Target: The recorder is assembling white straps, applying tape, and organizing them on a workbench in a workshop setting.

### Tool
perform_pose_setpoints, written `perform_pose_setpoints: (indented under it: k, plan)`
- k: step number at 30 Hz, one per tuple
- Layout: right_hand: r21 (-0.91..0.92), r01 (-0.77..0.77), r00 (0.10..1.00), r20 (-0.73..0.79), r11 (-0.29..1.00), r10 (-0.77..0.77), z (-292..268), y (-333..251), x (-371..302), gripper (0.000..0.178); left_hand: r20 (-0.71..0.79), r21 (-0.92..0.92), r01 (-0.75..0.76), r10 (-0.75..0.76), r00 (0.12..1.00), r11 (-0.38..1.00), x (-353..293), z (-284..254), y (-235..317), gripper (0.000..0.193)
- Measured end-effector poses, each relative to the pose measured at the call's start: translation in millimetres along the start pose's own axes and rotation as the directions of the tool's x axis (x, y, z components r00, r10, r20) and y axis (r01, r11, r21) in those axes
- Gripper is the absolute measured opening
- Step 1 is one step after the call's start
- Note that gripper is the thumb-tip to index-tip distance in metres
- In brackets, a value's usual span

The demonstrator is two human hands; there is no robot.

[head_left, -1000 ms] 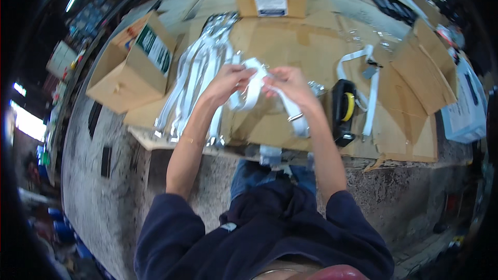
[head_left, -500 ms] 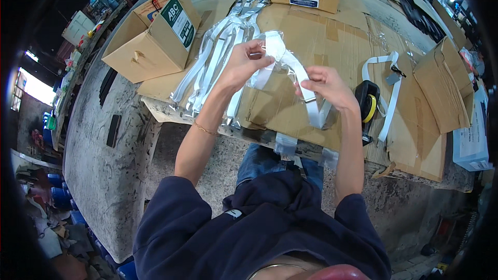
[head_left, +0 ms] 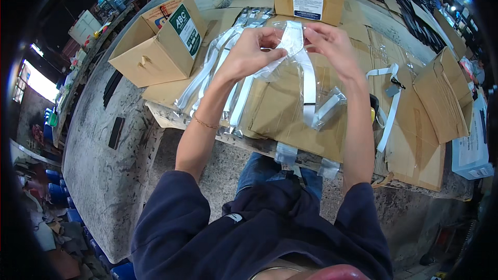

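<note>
A white strap [head_left: 309, 83] hangs from between my two hands, its broad tapered end [head_left: 294, 39] raised above the cardboard. My left hand [head_left: 255, 53] pinches that broad end along its left side. At its upper right edge, the fingers of my right hand [head_left: 334, 46] are closed on it as well. Clear plastic film [head_left: 270, 74] clings around the strap, and its lower end folds over on the cardboard in a shiny sleeve [head_left: 329, 106]. Left of it lie several wrapped white straps [head_left: 239, 105], side by side, partly hidden by my left forearm.
Cardboard sheets [head_left: 280, 129] cover the table. An open carton [head_left: 155, 52] stands at left, another carton [head_left: 308, 0] at the back. On the right are a loose white strap [head_left: 392, 119], a black and yellow tool mostly behind my forearm, and a folded carton [head_left: 441, 96].
My right hand has moved up and left from the strap's middle to its broad end. The strap now hangs straighter, and my right forearm covers most of the black and yellow tool.
</note>
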State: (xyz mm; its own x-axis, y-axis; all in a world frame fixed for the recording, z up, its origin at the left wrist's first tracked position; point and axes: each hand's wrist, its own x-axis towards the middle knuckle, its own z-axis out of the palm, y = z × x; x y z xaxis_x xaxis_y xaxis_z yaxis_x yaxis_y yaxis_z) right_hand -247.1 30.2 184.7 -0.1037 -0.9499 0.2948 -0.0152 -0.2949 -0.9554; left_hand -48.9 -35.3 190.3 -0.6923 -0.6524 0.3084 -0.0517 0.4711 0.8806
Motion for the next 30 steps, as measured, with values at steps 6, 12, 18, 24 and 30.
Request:
perform_pose_setpoints:
  k: [6, 12, 18, 24, 30]
  plan:
    - [-0.152, 0.039, 0.997, -0.066, 0.988, -0.049, 6, 5, -7, 0.020, -0.161, -0.006, 0.006, -0.006, 0.987, 1.000, -5, 11, 4, 0.048]
    - [-0.059, 0.073, 0.994, -0.072, 0.996, -0.077, 7, 6, -15, 0.020, -0.294, 0.130, 0.031, 0.009, 0.956, 0.991, -12, 18, -3, 0.032]
    - [-0.187, -0.043, 0.999, 0.021, 0.981, 0.048, 5, 2, -24, 0.022, -0.369, 0.137, 0.027, 0.025, 0.929, 0.990, -22, 22, -2, 0.023]
    - [-0.118, -0.007, 0.994, -0.106, 0.993, -0.006, 17, -7, -24, 0.022, -0.372, 0.116, 0.044, 0.002, 0.928, 0.992, -24, 26, 5, 0.023]
    - [-0.158, 0.073, 0.994, -0.074, 0.985, -0.085, 13, -1, -29, 0.019, -0.141, -0.167, 0.038, -0.062, 0.988, 0.985, -22, 13, 9, 0.032]
